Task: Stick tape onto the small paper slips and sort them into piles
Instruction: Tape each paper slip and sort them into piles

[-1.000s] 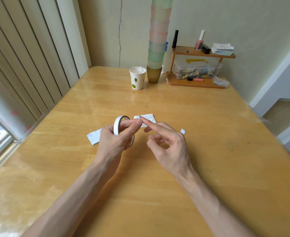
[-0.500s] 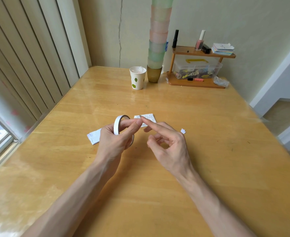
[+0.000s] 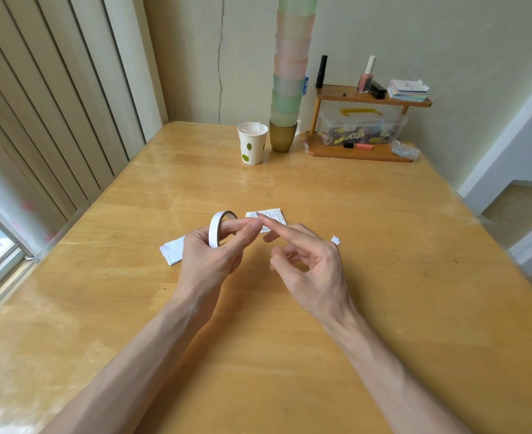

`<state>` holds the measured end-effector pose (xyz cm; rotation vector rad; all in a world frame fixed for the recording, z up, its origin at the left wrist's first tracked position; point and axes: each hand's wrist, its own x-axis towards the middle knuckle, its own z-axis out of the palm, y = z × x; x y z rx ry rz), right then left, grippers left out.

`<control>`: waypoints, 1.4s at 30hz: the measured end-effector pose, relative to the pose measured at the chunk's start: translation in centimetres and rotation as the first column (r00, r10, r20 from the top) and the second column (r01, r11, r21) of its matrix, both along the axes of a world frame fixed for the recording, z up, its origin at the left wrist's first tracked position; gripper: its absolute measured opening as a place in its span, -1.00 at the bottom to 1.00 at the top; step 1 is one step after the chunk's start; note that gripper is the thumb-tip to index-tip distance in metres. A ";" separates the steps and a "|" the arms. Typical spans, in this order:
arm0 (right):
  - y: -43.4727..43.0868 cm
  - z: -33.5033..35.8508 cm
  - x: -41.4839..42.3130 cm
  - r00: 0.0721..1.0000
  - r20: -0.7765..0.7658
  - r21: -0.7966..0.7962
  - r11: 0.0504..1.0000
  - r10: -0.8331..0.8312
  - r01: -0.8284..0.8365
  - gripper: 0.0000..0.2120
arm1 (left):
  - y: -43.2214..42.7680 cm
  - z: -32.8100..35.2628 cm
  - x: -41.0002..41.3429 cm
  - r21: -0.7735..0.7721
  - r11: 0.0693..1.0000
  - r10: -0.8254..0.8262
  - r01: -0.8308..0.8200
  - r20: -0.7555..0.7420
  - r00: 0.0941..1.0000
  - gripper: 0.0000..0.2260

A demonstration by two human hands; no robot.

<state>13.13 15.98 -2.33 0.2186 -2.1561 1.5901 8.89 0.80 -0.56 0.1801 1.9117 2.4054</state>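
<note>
My left hand (image 3: 209,258) grips a thin white tape roll (image 3: 217,228) upright above the wooden table (image 3: 383,277), thumb and forefinger meeting at the roll's right side. My right hand (image 3: 308,264) hovers beside it, its forefinger stretched toward the left thumb tip, the other fingers loosely curled and holding nothing I can see. A printed paper slip (image 3: 272,216) lies flat just beyond the fingertips. A small stack of white slips (image 3: 171,250) lies left of my left hand, partly hidden by it. A tiny white scrap (image 3: 336,240) lies right of my right hand.
At the table's far edge stand a white paper cup (image 3: 252,147) with leaf print, a tall stack of coloured cups (image 3: 288,89) and a small wooden shelf (image 3: 361,151) with a plastic box and bottles. Vertical blinds and a window run along the left.
</note>
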 end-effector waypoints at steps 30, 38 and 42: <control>-0.1 0.0 0.0 0.999 0.024 -0.069 0.997 0.024 -0.022 -0.56 | 0.2 -0.7 0.7 -0.240 0.914 0.183 -0.327 -0.476 0.860 -0.92; -0.1 0.2 0.2 0.999 0.039 -0.074 0.997 0.028 -0.025 -0.59 | -0.1 -0.8 0.5 -0.257 0.913 0.167 -0.317 -0.475 0.864 -0.93; -0.1 0.5 0.2 0.997 0.068 -0.150 0.988 0.028 -0.018 -0.62 | 0.0 -0.8 0.6 -0.259 0.924 0.131 -0.280 -0.474 0.871 -0.94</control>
